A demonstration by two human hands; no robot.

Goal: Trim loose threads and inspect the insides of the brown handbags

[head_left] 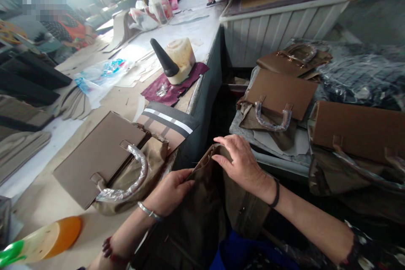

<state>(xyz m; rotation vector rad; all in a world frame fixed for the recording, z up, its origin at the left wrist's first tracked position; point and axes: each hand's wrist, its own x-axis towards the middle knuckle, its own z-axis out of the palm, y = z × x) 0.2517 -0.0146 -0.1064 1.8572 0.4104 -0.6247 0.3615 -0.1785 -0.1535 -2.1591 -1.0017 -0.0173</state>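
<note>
Both hands pinch the top edge of an olive-brown bag lining [202,202], which hangs down over my lap. My left hand [172,190] grips the edge on the left, thumb on top. Higher up and to the right, my right hand [236,162] holds the same edge between thumb and fingers. A loose thread shows along the edge between them. Beside my left hand, a taupe handbag [104,152] lies on the bench, its handle wrapped in clear plastic and its lining hanging out. A flat striped panel [169,122] lies just beyond it at the bench edge.
On the bench [126,97] are a glue pot [182,57] with a black cone on a purple cloth, a plastic bag [101,78] and an orange bottle [47,240]. Brown handbags [281,93] lie on the right. Another person [69,29] sits at the far left.
</note>
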